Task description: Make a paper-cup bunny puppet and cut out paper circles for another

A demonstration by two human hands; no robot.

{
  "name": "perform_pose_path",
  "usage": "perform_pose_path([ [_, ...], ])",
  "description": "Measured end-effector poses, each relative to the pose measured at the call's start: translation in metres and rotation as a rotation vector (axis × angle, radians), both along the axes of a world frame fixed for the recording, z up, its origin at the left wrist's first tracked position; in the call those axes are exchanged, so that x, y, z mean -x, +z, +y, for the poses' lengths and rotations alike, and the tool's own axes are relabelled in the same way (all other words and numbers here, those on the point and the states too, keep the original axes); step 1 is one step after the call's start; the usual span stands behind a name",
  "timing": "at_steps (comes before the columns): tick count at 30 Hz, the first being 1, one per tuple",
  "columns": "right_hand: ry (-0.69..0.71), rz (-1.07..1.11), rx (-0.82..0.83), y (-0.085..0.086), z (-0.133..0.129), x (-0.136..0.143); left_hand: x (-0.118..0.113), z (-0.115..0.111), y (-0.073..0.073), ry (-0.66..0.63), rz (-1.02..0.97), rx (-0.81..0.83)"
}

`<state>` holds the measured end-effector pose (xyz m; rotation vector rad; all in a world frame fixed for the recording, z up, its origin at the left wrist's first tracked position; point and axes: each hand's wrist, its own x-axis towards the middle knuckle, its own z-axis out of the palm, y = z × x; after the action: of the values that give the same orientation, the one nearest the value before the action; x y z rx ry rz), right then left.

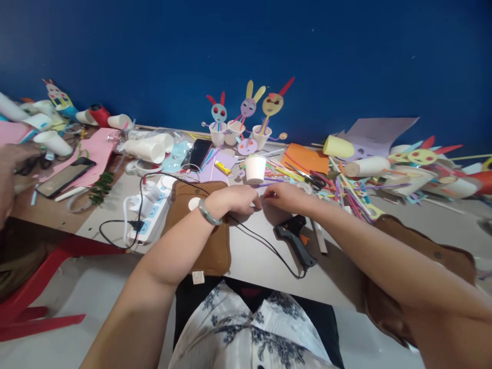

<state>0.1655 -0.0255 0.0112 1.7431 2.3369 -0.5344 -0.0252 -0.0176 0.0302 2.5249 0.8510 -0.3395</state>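
My left hand (243,199), with a bangle at the wrist, is closed, its fingertips low over the table. Close to its right, my right hand (283,196) has its fingers drawn together in a pinch. Whatever either one holds is too small or hidden to make out. Just beyond them stands an upright white paper cup (255,169), with a small purple paper face (247,147) behind it. A black hot glue gun (295,241) lies below my right hand. Under my left forearm is a brown pouch (217,241) with a white disc (194,204) on it.
Several paper-cup figures (218,114) stand along the blue wall. A white power strip (152,215) with a black cord lies left. Scissors (315,180) and coloured sticks (348,192) crowd the right. A co-worker's hand (15,164) is at the far left, near a phone (67,177).
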Motion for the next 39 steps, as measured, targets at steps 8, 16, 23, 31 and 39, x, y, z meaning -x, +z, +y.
perform_pose_path([
  [8,0.012,-0.158,0.018,0.006,0.002,0.016,0.000,0.004,-0.008,-0.041,-0.038,-0.028],
  [16,0.008,-0.109,-0.006,0.007,0.001,0.008,0.001,0.008,-0.006,0.019,-0.173,-0.005],
  [23,-0.279,0.525,-0.197,0.021,0.002,-0.034,0.001,0.019,-0.012,0.584,-0.490,-0.310],
  [31,-0.473,0.963,-0.265,0.015,0.004,-0.055,0.001,0.045,0.013,0.605,-0.370,-0.365],
  [39,-0.476,1.201,-0.273,0.001,0.014,-0.058,-0.035,0.068,0.006,0.609,-0.222,-0.411],
])
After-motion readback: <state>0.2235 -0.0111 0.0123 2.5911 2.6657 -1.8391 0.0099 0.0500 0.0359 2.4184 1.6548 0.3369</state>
